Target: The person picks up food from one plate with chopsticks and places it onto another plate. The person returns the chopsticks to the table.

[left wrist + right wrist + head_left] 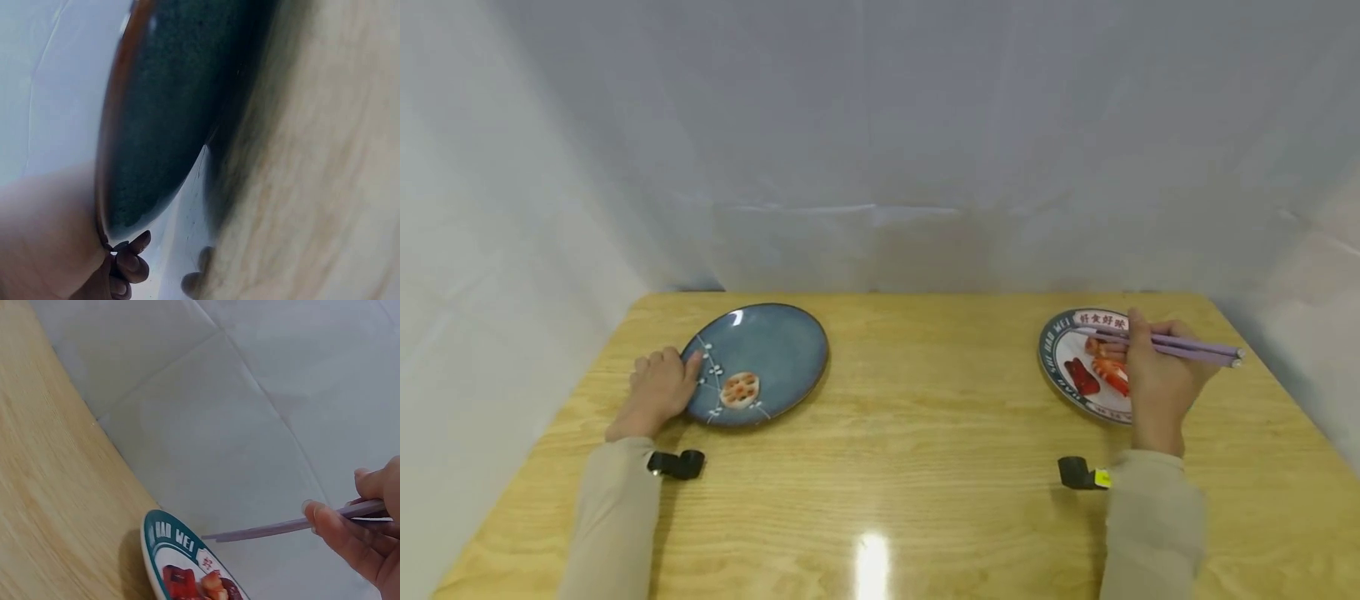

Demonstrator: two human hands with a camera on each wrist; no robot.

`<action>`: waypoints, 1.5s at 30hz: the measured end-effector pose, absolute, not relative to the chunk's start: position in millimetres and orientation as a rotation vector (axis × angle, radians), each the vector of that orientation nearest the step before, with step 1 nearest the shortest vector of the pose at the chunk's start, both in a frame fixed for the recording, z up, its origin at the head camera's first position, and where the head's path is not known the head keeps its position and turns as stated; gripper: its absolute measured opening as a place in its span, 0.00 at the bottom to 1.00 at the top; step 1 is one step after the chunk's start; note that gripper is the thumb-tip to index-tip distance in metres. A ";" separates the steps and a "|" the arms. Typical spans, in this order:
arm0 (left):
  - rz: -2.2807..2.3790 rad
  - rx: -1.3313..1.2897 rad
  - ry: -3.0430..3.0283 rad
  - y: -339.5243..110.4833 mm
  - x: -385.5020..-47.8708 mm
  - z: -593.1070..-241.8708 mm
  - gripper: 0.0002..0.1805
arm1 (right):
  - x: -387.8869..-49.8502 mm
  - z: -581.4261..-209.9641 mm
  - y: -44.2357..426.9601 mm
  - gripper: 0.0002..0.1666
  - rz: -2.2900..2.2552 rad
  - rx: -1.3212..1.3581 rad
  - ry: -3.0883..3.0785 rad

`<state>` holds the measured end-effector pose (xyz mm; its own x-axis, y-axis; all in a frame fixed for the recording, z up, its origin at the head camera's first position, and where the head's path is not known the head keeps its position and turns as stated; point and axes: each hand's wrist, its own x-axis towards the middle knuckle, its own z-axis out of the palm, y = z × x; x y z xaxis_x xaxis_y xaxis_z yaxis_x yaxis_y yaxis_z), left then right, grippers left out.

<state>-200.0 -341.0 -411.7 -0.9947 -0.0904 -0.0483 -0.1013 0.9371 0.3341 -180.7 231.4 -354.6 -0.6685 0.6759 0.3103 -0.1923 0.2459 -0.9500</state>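
Observation:
At the left, my left hand (664, 383) grips the rim of a blue oval plate (782, 350); its thumb lies over the edge and fingertips show under it in the left wrist view. A round lotus root slice (740, 390) lies on that plate. My right hand (1165, 379) holds a pair of lilac chopsticks (1195, 350) above a white plate with a dark lettered rim (1051, 354). Dark red pieces (1081, 377) and an orange-red shrimp-like piece (1111, 375) lie on it. In the right wrist view the chopsticks (262, 531) have nothing between their tips.
Both plates are on a light wooden table (880, 433), far apart, near its back edge. A pale grey sheet (880, 150) hangs behind and along the sides. Black wrist cameras (677, 464) stick out inward from both sleeves.

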 end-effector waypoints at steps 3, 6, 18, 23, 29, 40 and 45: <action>0.533 -0.146 3.063 -338.8 -200.9 -410.5 0.35 | -178.2 -351.6 235.9 0.17 1.420 -0.422 -1.883; 0.521 -0.144 3.064 -336.9 -201.7 -409.7 0.34 | -175.9 -349.6 239.6 0.18 1.293 -0.377 -1.972; 0.504 -0.153 3.054 -335.0 -203.7 -411.7 0.35 | -165.3 -349.0 245.3 0.19 1.052 -0.407 -2.148; 0.515 -0.150 3.046 -334.7 -202.9 -411.1 0.35 | -166.2 -353.4 248.3 0.19 0.973 -0.456 -2.217; 0.528 -0.151 3.042 -334.4 -202.5 -412.3 0.35 | -167.4 -362.2 249.5 0.20 1.081 -0.457 -2.299; 0.529 -0.145 3.058 -335.4 -202.6 -414.1 0.36 | -174.5 -382.7 256.4 0.26 0.979 -0.450 -2.342; 0.531 -0.149 3.067 -336.5 -203.1 -414.4 0.35 | -176.2 -379.7 258.7 0.29 1.078 -0.565 -2.373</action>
<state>-203.1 -336.5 -414.4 -0.9951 -0.0898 -0.0409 -0.0983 0.9374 0.3340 -176.2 258.7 -379.7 -0.8046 0.5410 0.2449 0.1716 0.6066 -0.7763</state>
